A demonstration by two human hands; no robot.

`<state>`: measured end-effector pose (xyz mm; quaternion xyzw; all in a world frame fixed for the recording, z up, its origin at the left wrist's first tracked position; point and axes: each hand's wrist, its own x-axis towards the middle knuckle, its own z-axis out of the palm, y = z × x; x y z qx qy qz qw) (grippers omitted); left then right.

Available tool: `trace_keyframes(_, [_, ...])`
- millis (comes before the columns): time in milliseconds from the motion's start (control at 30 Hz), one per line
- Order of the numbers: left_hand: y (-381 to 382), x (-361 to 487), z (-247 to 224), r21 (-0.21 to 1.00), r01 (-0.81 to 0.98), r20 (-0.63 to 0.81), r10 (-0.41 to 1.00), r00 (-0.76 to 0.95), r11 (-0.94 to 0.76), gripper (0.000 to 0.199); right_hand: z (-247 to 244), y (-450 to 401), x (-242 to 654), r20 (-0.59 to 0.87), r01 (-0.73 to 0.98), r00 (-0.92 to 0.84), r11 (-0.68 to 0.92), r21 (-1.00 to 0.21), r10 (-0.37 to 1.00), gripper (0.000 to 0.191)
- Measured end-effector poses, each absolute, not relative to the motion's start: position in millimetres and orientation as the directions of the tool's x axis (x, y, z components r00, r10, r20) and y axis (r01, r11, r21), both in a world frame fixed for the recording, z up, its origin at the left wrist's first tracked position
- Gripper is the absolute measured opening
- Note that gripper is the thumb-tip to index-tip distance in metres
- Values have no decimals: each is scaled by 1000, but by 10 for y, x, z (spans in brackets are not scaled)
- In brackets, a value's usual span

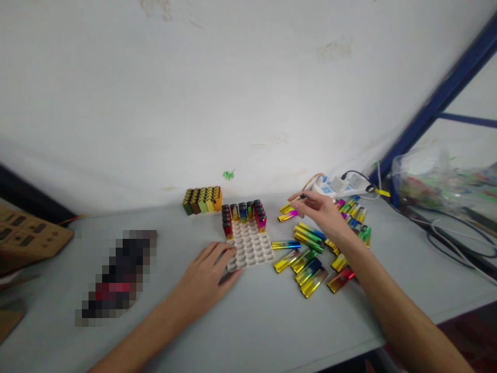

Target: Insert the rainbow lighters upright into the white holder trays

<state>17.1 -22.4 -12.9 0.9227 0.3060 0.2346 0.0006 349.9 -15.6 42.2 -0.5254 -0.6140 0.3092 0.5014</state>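
My left hand (212, 272) grips the near left corner of a white tray (252, 251) with round holes, fingers on its left edge and thumb along the front. Lighters (259, 215) with dark tops and shiny coloured bodies stand upright in the tray's far row and down both sides. To the right of the tray, my right hand (316, 207) is closed in a pinch over the loose lighters, with a dark lighter top showing between thumb and fingers. The rest of that lighter is partly hidden. Many metallic lighters (306, 264) lie flat beneath and in front of this hand.
A block of upright lighters (202, 201) stands near the wall, left of the tray. A power strip (341, 184) with cables sits at the back right. Cardboard boxes (34, 233) are at the far left, plastic bags (438, 181) at the right, near a blue metal frame (438, 103).
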Motion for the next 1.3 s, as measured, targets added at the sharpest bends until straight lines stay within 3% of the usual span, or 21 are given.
trace_keyframes(100, [-226,171,-136,148,557,437,560,704,-817,28,388,-195,3338,241,115,50,234,-965,969,33])
trace_keyframes(333, [-235,178,-160,147,559,418,564,712,-816,29,282,-345,2848,155,-129,-363,115,-985,919,37])
trace_keyframes(533, [-253,181,-131,147,571,394,577,715,-808,29,84,-350,2594,62,-184,-264,13,-983,963,44])
trace_keyframes(667, [-253,186,-112,146,575,390,581,714,-805,28,66,-326,2575,-31,-150,-197,-61,-987,980,63])
trace_keyframes(800, [-248,192,-113,152,575,393,583,711,-804,29,97,-329,2536,-122,-163,-162,-148,-975,979,64])
trace_keyframes(933, [-249,192,-122,156,569,403,578,710,-807,29,59,-334,2506,-60,-34,-84,-63,-997,995,61])
trace_keyframes(1133, [-248,195,-128,151,571,399,578,711,-807,29,-52,-326,2530,93,340,91,57,-939,992,50])
trace_keyframes(1300, [-245,187,-125,160,573,397,584,708,-804,26,-58,-324,2543,115,388,74,78,-918,991,47])
